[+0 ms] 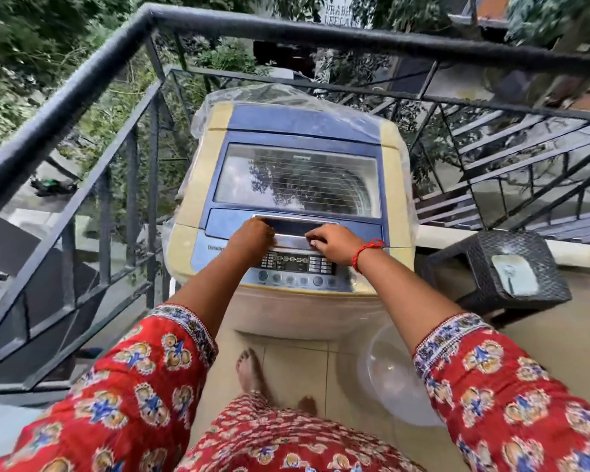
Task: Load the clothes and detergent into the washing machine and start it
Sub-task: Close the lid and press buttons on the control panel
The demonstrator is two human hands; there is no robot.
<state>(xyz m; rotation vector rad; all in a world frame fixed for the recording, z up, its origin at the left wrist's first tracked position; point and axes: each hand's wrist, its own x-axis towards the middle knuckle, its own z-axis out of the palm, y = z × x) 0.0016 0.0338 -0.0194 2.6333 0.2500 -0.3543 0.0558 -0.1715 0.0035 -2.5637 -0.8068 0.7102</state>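
A cream and blue top-loading washing machine (218, 172) stands in front of me on a balcony, its glass lid (297, 182) down. My left hand (252, 235) and my right hand (331, 238) both rest on the silver lid handle (293, 238) at the lid's near edge, fingers curled over it. Below the hands lies the control panel (297, 264) with a dark display and a row of round buttons. Clear plastic wrap (269, 93) covers the machine's back. No clothes or detergent are in sight.
A black metal railing (82, 93) runs along the left and behind the machine. A dark wicker stool (511, 267) stands to the right. A clear plastic basin (389, 376) sits on the tiled floor at the lower right, near my bare feet (249, 369).
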